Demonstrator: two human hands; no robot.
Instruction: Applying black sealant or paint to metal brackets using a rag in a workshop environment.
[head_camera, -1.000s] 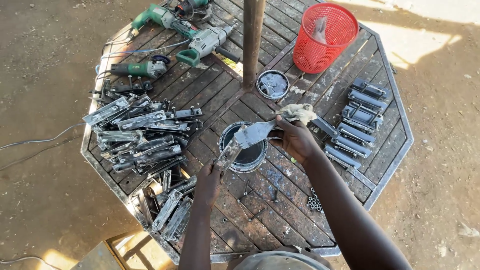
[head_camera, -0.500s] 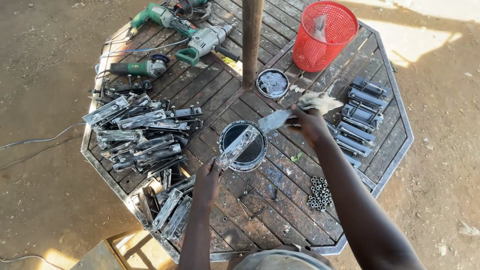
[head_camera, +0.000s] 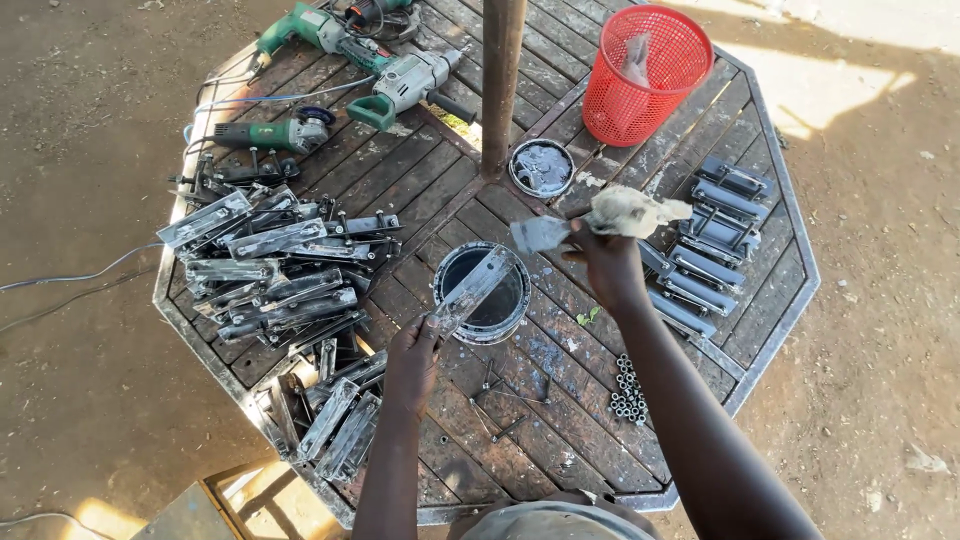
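— What's in the left hand (head_camera: 412, 352)?

— It grips the near end of a flat metal bar (head_camera: 470, 290), which slants up across the mouth of the open tin (head_camera: 482, 293). The tin stands near the middle of the tabletop (head_camera: 560, 360), just in front of the post (head_camera: 500, 80).

— And the right hand (head_camera: 607, 262)?

— Closed round a brush (head_camera: 540, 233) wrapped at the handle in a pale rag (head_camera: 635, 211). The bristles point left, held in the air just beyond the tin and apart from the bar.

— What lies around them?

— A heap of bare metal pieces (head_camera: 270, 270) to the left, and rows of grey painted ones (head_camera: 710, 235) to the right. A small lid (head_camera: 541, 167) sits beside the post, a red basket (head_camera: 640, 70) behind it, power tools (head_camera: 340, 70) at the far left, and a cluster of nuts (head_camera: 628, 388) close to the right forearm.
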